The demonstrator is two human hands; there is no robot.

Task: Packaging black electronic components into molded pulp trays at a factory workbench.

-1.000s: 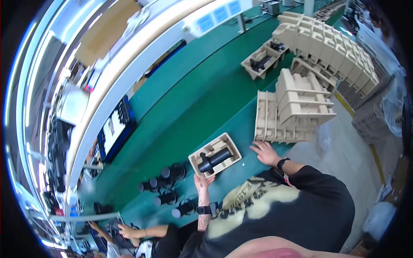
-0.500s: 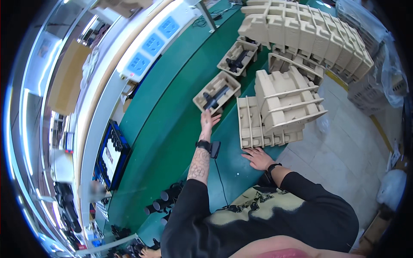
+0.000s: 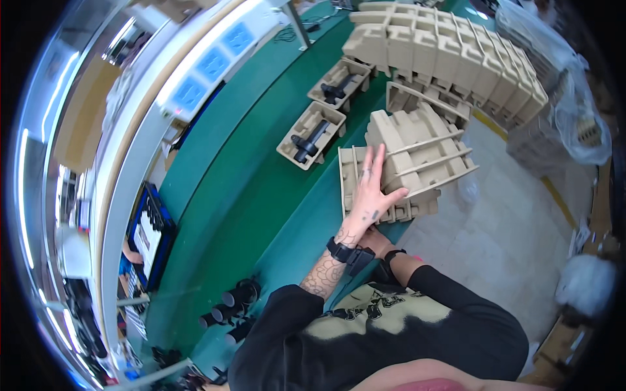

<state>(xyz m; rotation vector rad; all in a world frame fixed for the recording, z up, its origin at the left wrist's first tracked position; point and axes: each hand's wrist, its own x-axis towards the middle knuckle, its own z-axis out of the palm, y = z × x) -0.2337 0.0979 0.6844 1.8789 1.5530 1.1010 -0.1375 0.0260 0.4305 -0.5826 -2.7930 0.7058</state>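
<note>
Our left hand lies flat and open on the tray stack, at the belt edge right ahead of us. Our right hand sits under the left wrist, mostly hidden, so we cannot tell its state. The left is nearer.

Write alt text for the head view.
Seen from above, a person's left hand lies flat on a stack of pulp trays at the edge of a green belt; the right hand is mostly hidden beneath the left wrist. Two trays holding black parts sit further up the belt.
</note>
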